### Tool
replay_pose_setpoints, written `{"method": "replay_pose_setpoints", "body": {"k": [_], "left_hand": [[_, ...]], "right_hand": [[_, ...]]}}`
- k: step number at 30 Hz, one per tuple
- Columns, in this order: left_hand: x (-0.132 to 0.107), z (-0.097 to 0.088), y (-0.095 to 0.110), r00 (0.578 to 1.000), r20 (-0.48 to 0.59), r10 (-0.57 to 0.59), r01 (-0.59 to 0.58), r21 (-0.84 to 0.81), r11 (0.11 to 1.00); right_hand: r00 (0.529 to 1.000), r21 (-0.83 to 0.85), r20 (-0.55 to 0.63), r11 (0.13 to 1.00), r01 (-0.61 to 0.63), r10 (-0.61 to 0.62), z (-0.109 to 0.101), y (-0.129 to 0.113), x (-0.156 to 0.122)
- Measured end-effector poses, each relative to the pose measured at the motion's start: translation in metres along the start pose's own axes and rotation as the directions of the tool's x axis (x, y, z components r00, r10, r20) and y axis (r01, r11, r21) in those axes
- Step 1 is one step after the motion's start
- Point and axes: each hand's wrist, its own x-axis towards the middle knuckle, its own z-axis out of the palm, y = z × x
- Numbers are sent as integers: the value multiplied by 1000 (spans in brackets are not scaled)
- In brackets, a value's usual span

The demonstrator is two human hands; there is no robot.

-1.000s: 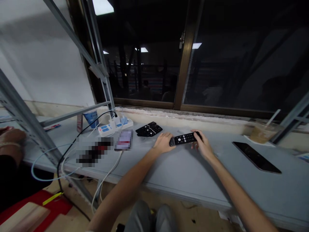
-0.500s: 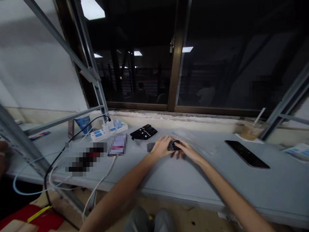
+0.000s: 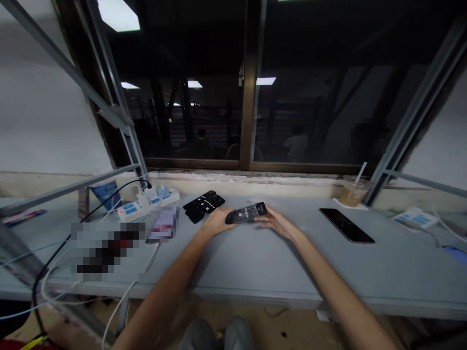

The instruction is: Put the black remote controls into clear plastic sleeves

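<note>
My left hand point(image 3: 218, 221) grips the left end of a black remote control point(image 3: 245, 213) with pale buttons, which is held just above the table. At its other end, my right hand point(image 3: 278, 221) has the thumb and fingers around the tip, with some fingers stretched underneath. The remote looks glossy, perhaps from clear plastic around it. Beyond my left hand lie several black remote controls point(image 3: 205, 203) side by side on the grey table point(image 3: 255, 262), buttons up.
To the left are a white power strip point(image 3: 133, 211) with plugs and cables, a lit phone point(image 3: 163, 224) and a blue cup point(image 3: 105, 193). A dark phone point(image 3: 346, 225) and a drink cup with a straw point(image 3: 353, 192) stand right. Metal frame posts point(image 3: 412, 112) flank the table.
My hands have moved apart, so the remote control's button face now shows between them. The whole view has shifted, with the table's things appearing further left.
</note>
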Motion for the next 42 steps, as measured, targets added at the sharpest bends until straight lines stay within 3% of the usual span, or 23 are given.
{"method": "replay_pose_setpoints", "body": {"k": [7, 12, 16, 21, 26, 29, 31, 32, 34, 37, 39, 42], "left_hand": [[2, -1, 17, 996, -18, 88, -83, 193, 978], [3, 6, 25, 990, -4, 140, -135, 224, 965], [2, 12, 25, 989, -65, 134, -117, 222, 968], [3, 17, 24, 994, -32, 107, -97, 222, 970], [5, 19, 30, 998, -55, 42, -33, 145, 989], [4, 22, 32, 999, -46, 22, -16, 121, 993], [3, 24, 32, 1000, -4, 28, -27, 117, 993], [3, 25, 31, 999, 18, 32, -33, 115, 993], [3, 28, 29, 998, 46, 30, -35, 113, 993], [3, 31, 28, 999, 34, -13, 8, 128, 992], [4, 33, 28, 999, 15, -52, 49, 135, 990], [4, 33, 29, 995, -29, -93, 96, 95, 991]], "right_hand": [[996, -155, -67, 987, 51, -62, 0, 6, -2], [994, -277, -41, 957, 86, -101, 10, 7, -5], [972, -312, -120, 937, 155, -200, 18, 6, -4], [965, -306, -172, 942, 137, -196, 22, 8, 0], [914, -308, -248, 921, 240, -321, 4, 10, 12], [811, -533, -327, 804, 265, -484, -18, 10, 17], [722, -747, -336, 638, 188, -605, -31, 10, 16], [699, -828, -321, 548, 121, -639, -36, 11, 15], [702, -902, -302, 431, 8, -645, -42, 12, 12], [755, -937, -335, 286, -202, -564, -43, 15, 9], [765, -928, -371, 187, -322, -526, -43, 16, 7], [707, -903, -421, 189, -385, -568, -44, 14, 5]]}}
